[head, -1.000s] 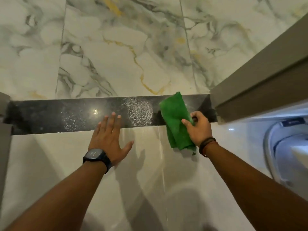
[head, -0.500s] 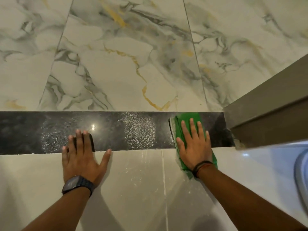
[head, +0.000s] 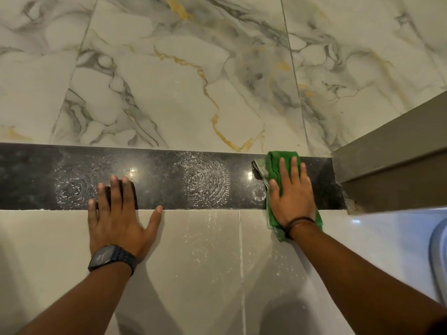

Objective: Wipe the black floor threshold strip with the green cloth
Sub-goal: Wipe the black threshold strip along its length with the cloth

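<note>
The black floor threshold strip runs left to right across the middle of the floor and carries white ring-shaped residue marks. A green cloth lies across the strip's right part, spilling onto the pale tile below. My right hand lies flat on top of the cloth, fingers spread, pressing it to the strip. My left hand rests flat on the pale tile further left, its fingertips reaching onto the strip. It holds nothing.
Marbled tiles with grey and gold veins lie beyond the strip. A grey-brown door frame meets the strip's right end. A white rounded object sits at the right edge. White specks dot the pale tile near me.
A second ago my right hand pinched the cloth by its edge; now it lies flat on it, pressing it to the strip. My left hand has shifted left. The camera has moved closer.
</note>
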A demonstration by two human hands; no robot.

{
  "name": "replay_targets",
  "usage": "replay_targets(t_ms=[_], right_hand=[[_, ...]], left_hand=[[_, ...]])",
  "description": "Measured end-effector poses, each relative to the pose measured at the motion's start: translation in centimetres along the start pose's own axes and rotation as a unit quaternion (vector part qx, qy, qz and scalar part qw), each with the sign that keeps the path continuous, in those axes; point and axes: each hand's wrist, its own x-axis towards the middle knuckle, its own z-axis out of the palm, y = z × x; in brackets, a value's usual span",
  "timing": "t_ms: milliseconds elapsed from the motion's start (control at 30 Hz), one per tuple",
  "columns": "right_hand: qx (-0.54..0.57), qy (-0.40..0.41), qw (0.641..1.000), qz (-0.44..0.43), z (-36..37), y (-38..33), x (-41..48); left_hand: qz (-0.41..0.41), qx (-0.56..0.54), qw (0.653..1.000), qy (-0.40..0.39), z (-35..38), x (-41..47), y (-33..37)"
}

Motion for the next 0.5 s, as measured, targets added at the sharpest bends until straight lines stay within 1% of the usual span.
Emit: replay_targets(t_ms=[100, 233, 300, 400, 500], right_hand=[[-0.003, -0.01, 0.999, -0.031, 0.0, -2.7, 1.0], [-0.021, -0.039, 0.984, -0.174, 0.9, -7.8, -0.1], [-0.018, -0.05, 0.973, -0.224, 1.2, -9.0, -1.6], [-0.017, -0.056, 0.962, -0.267, 1.0, -7.8, -3.3], [-0.015, -0.058, 0.953, -0.297, 0.6, -4.9, -4.3]], left_hand=[[-0.001, -0.002, 1.0, 0.002, 0.1, 0.0, 0.0], [-0.001, 0.004, 1.0, 0.002, 0.0, 0.0, 0.0], [0.001, 0.005, 1.0, 0.002, 0.0, 0.0, -0.1], [0.002, 0.004, 1.0, 0.0, 0.0, 0.0, -0.2], [0.003, 0.004, 1.0, -0.003, -0.1, -0.1, -0.2]])
